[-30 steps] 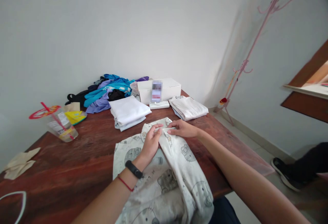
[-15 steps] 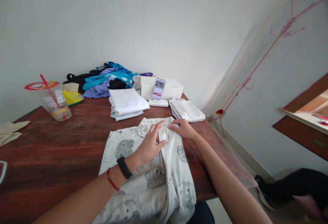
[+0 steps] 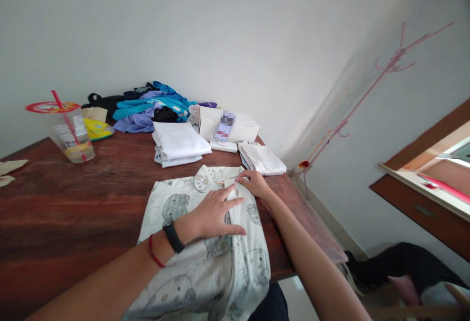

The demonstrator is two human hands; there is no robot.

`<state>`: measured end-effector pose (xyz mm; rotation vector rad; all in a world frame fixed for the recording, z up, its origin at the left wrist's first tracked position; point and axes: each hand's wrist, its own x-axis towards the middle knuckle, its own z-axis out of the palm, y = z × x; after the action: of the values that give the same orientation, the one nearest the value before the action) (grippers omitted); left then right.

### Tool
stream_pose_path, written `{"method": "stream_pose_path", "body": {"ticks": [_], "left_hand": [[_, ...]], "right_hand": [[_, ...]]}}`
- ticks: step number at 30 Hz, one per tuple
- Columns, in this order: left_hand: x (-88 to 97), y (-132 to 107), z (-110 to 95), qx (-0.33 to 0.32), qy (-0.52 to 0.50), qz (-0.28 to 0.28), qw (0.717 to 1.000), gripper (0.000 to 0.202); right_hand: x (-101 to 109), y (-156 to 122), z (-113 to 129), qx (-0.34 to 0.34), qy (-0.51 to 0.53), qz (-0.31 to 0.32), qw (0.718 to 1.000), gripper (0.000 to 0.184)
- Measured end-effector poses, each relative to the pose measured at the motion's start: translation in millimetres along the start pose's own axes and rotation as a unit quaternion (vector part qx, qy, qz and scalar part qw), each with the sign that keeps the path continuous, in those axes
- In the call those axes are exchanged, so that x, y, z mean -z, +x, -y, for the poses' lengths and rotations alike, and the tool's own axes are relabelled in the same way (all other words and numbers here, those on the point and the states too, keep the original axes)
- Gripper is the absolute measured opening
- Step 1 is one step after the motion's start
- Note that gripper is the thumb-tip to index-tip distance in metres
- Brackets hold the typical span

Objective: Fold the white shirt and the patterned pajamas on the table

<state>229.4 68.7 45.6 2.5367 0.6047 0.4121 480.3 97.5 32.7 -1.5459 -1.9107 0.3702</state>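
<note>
Both hands [image 3: 209, 215], printed shirt [image 3: 171, 286] beneath — collar [image 3: 201, 183] just beyond

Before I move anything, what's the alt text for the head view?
The left hand is spread open over a pale, cartoon-printed garment on a wooden table; the right hand touches its far end. Beyond lie a folded cloth stack, a second stack, a white box and a heap of blue, purple and black clothes; a plastic cup stands at left.

Black wristband [image 3: 173, 236], red bracelet [image 3: 153, 254] (thin cord); dark trousers [image 3: 270, 304].
</note>
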Motion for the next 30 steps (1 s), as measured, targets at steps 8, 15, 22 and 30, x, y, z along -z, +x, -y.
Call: {"method": "stream_pose_path", "body": {"ticks": [8,15,22,30], "left_hand": [[0.5,2,18,0.004,-0.055,0.024,0.998,0.101],[-4.8,7,28,0.024,-0.05,-0.012,0.998,0.091],[-3.9,10,35,0.027,-0.032,-0.018,0.999,0.086],[-3.5,8,33,0.01,0.008,-0.014,1.0,0.084]], "right_hand": [[3,-3,8,0.022,-0.033,-0.021,0.999,0.026],[5,-13,43,0.026,0.074,-0.047,0.996,0.032],[-8,-19,59,-0.022,0.158,0.038,0.986,0.039],[-17,-15,49,-0.022,0.159,0.061,0.985,0.046]]}}
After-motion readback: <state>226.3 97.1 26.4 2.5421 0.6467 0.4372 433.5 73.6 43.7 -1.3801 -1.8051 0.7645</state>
